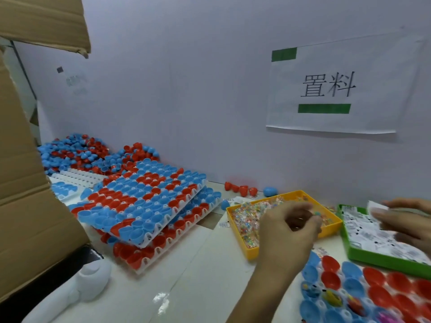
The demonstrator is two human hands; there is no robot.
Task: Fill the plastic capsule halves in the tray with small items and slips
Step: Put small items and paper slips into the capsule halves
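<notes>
A white tray of red and blue capsule halves [373, 290] lies at the bottom right; a few of its near halves hold small colourful items. My left hand [286, 231] hovers over the yellow bin [242, 248] of small wrapped items, its fingers curled and pinching a small item at the fingertips. My right hand [405, 220] is over the green bin [363, 259] of printed paper slips and pinches one white slip [376, 207] between thumb and fingers.
Two stacked trays of red and blue halves [149, 201] lie tilted at centre left, with a loose pile of halves [77, 152] behind. A big cardboard box [25, 183] fills the left. A few loose halves [242, 190] lie by the wall. A white object [88, 285] sits bottom left.
</notes>
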